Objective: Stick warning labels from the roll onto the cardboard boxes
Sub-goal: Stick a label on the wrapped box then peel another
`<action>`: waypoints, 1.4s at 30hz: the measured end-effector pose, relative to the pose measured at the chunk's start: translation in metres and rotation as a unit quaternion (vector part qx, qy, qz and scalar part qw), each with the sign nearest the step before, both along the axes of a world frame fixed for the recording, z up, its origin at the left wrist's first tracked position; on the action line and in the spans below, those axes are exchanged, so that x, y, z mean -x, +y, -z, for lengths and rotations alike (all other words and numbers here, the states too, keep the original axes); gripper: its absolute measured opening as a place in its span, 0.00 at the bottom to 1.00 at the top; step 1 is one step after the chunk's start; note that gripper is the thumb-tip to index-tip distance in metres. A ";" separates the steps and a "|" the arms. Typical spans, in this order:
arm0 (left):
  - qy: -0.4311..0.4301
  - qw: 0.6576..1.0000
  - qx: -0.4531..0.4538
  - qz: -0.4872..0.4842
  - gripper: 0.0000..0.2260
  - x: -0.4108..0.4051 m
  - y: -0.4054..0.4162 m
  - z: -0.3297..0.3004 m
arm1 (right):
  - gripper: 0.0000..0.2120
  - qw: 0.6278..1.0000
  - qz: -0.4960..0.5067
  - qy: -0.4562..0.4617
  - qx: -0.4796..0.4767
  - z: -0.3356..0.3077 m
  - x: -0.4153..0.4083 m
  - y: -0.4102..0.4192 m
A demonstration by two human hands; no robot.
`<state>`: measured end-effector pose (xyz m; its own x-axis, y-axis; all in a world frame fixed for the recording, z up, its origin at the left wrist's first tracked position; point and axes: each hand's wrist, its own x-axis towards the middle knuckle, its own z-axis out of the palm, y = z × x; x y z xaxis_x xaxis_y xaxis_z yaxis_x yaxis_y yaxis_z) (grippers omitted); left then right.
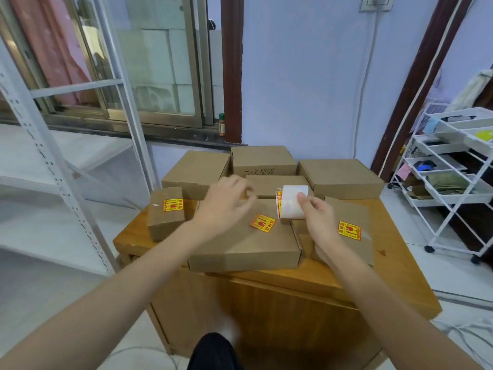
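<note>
Blurred left hand point(222, 206) hides box point(240, 244) top.

A wooden cabinet point(266, 311) stands before a pale wall, with a sliding window point(149, 62) behind it. A small orange-labelled jar point(221, 124) sits on the sill (contents unreadable). A white wire rack point(453, 188) stands at right, white shelving point(53, 156) at left.

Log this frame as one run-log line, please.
phase: labelling | right hand: grip on label roll | left hand: open, over middle box | front boxes: labelled | back boxes: unlabelled
</note>
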<state>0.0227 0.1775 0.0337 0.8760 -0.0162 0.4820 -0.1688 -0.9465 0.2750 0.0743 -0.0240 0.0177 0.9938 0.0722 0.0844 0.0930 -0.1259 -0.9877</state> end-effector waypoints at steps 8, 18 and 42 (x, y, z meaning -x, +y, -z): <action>-0.038 0.987 -0.007 0.156 0.24 -0.026 -0.099 0.009 | 0.19 0.994 0.027 0.056 -0.094 -0.010 0.010 -0.039; 0.056 0.912 0.366 0.173 0.15 -0.047 -0.135 0.014 | 0.10 0.996 -0.091 0.010 -0.007 -0.013 -0.001 -0.100; -0.035 0.982 0.114 0.147 0.10 -0.085 -0.144 0.023 | 0.18 0.975 -0.050 -0.083 0.200 0.020 -0.048 -0.096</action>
